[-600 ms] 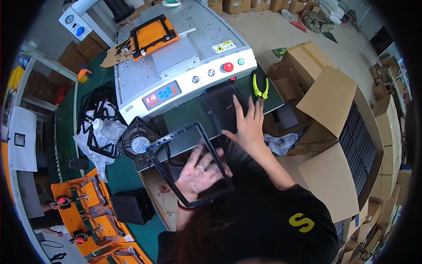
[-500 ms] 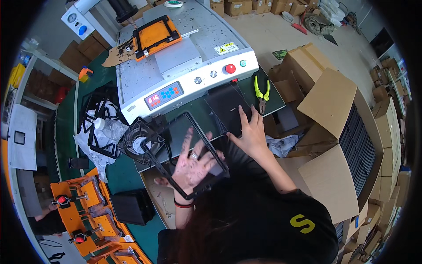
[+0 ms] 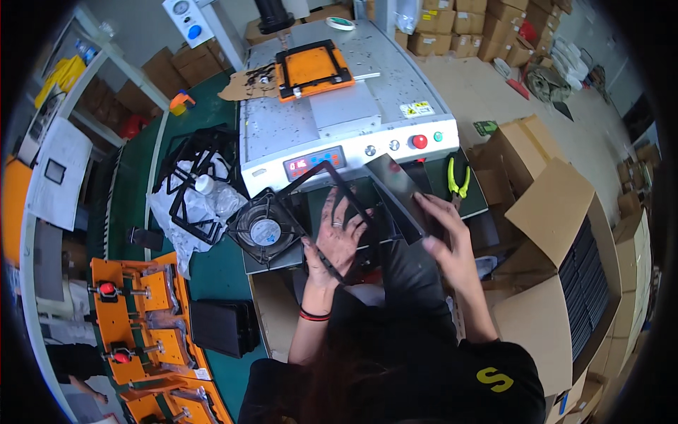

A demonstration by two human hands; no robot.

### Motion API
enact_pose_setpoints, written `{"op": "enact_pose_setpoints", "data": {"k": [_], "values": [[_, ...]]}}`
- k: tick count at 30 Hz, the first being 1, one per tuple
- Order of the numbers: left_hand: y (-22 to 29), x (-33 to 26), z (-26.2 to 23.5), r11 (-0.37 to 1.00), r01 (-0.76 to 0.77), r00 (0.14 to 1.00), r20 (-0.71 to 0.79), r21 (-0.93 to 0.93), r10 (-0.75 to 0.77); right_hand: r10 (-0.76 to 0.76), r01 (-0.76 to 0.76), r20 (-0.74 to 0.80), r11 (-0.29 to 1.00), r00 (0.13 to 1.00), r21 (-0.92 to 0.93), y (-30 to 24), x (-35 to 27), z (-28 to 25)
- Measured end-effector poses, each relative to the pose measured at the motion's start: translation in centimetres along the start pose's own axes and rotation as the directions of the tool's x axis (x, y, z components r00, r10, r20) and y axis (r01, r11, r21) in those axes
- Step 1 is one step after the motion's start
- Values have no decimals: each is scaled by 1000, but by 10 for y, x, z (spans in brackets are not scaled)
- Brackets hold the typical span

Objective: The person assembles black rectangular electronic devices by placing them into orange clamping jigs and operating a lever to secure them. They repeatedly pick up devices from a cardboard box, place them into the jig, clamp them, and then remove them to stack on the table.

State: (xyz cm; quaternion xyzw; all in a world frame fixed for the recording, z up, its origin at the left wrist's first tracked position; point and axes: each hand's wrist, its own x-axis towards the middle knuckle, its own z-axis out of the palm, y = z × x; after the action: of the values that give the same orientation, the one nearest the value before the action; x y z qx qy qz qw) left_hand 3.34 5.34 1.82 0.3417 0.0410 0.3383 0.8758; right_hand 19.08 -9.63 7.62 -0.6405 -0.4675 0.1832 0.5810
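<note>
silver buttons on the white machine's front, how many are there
2: one silver button right of the lit display, the other between it and the red button. More could be hidden behind the dark panel in the right hand.

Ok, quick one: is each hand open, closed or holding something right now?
Left hand: open and spread, black frame across it; whether it grips cannot be told.
Right hand: closed on the dark panel.
</note>
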Motion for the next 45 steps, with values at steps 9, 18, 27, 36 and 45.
{"op": "enact_pose_setpoints", "data": {"k": [9, 18, 27, 36, 45], "values": [[-14, -20, 5, 997, 72, 996, -52, 14, -72, -250, 252, 58, 880, 966, -402, -30, 3, 52], [-14, -12, 12, 993, -32, 999, -18, 111, 34, -255, 253, 47, 884, 966, -392, -24, 7, 62], [-20, 8, 20, 978, -160, 986, 67, 135, 152, -197, 212, 82, 849, 977, -483, -25, 4, 68], [-14, 4, 47, 963, 17, 992, 125, -270, 18, -18, 15, -162, 1000, 987, -21, -9, 10, 31], [16, -30, 30, 721, -39, 882, -315, 692, 350, 235, -296, 185, 829, 954, 474, 9, 9, 64]]}}
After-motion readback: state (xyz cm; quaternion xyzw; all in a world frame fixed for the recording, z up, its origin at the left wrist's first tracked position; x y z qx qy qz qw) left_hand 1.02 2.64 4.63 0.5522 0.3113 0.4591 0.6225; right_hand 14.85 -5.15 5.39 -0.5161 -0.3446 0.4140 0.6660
